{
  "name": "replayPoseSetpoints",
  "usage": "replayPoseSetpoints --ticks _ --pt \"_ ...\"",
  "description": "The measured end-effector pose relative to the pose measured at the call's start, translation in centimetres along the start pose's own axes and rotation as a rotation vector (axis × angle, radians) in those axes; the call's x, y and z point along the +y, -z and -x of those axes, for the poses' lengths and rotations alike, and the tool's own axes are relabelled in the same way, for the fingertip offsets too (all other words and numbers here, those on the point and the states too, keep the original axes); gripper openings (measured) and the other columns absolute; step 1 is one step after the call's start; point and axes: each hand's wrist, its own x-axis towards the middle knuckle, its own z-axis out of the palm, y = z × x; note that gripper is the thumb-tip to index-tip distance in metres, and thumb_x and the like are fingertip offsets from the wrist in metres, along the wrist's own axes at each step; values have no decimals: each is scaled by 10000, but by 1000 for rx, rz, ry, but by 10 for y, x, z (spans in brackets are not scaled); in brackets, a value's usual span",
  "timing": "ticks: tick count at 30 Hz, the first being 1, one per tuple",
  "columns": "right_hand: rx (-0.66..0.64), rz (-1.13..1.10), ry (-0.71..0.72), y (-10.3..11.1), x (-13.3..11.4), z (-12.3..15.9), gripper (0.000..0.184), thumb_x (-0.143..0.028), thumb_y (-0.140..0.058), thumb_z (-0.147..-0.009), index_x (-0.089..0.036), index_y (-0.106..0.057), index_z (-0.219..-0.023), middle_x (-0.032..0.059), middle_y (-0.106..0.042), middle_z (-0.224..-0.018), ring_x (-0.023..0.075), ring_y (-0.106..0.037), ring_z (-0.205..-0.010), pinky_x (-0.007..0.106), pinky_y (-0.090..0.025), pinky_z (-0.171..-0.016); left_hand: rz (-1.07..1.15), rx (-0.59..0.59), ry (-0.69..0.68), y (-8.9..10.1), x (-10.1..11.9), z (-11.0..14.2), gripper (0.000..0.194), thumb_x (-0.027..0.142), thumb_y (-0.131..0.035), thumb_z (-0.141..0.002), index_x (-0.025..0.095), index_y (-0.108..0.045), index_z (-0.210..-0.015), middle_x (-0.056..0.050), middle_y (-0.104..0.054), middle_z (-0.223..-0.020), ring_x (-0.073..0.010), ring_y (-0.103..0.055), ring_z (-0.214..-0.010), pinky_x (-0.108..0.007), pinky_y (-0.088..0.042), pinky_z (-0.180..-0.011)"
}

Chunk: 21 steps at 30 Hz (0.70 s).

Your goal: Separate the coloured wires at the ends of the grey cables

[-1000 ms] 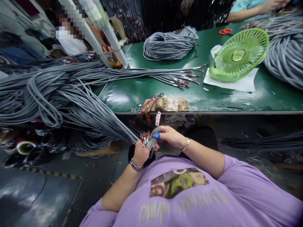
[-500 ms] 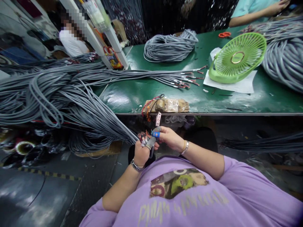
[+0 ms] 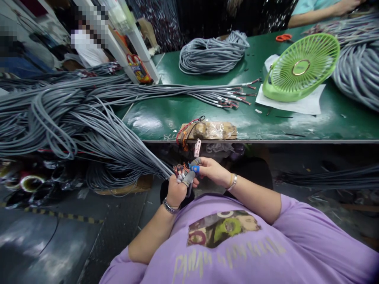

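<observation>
Grey cables (image 3: pixel 145 152) run down from the left of the bench to my left hand (image 3: pixel 177 191), which is closed around their ends. Stripped, coloured wire ends (image 3: pixel 181 170) stick up out of that grip. My right hand (image 3: pixel 213 172) meets it from the right, with thumb and finger pinched at the wires; the exact strand is too small to make out. Grey coverings are on fingertips of both hands, and a blue band is around a right finger. Just above the hands hangs a small pinkish tag (image 3: pixel 197 148) at the bench edge.
On the green bench (image 3: pixel 160 118) lie a taped wooden block (image 3: pixel 219 131), a row of cables with stripped ends (image 3: pixel 204 91) and a cable coil (image 3: pixel 211 55). A green fan (image 3: pixel 302 68), orange-handled scissors (image 3: pixel 283 37) and another coil (image 3: pixel 359 75) are at right. A co-worker's arm (image 3: pixel 314 16) reaches in behind.
The view has shifted slightly, so the bench items sit a little differently in the picture. Both hands keep nearly the same hold at the wire ends.
</observation>
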Motion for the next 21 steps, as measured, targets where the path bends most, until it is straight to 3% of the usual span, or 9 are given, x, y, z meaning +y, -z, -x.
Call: replayPoseSetpoints --ticks 8,18,21 --pt "-105 74 -16 11 -6 -4 399 -477 -773 -659 -142 -601 -791 -18 -570 -662 84 -481 -570 214 -388 -515 -108 -138 27 8 -2 -2 294 389 -647 -812 137 -692 -667 -60 -702 -600 -150 -632 -490 -251 -523 -507" --pt "94 -73 38 -1 9 -2 435 -493 -810 -600 -151 -586 -747 -22 -573 -640 88 -487 -563 235 -392 -535 101 71 14 1 -4 -3 274 404 -666 -798 138 -657 -731 -37 -704 -606 -152 -641 -490 -258 -542 -506" --pt "103 -108 77 -5 11 0 416 -491 -792 -632 -157 -584 -764 -34 -565 -607 83 -472 -531 239 -374 -531 90 59 21 2 -4 -3 280 407 -664 -801 137 -654 -725 -35 -705 -609 -154 -647 -498 -262 -548 -517"
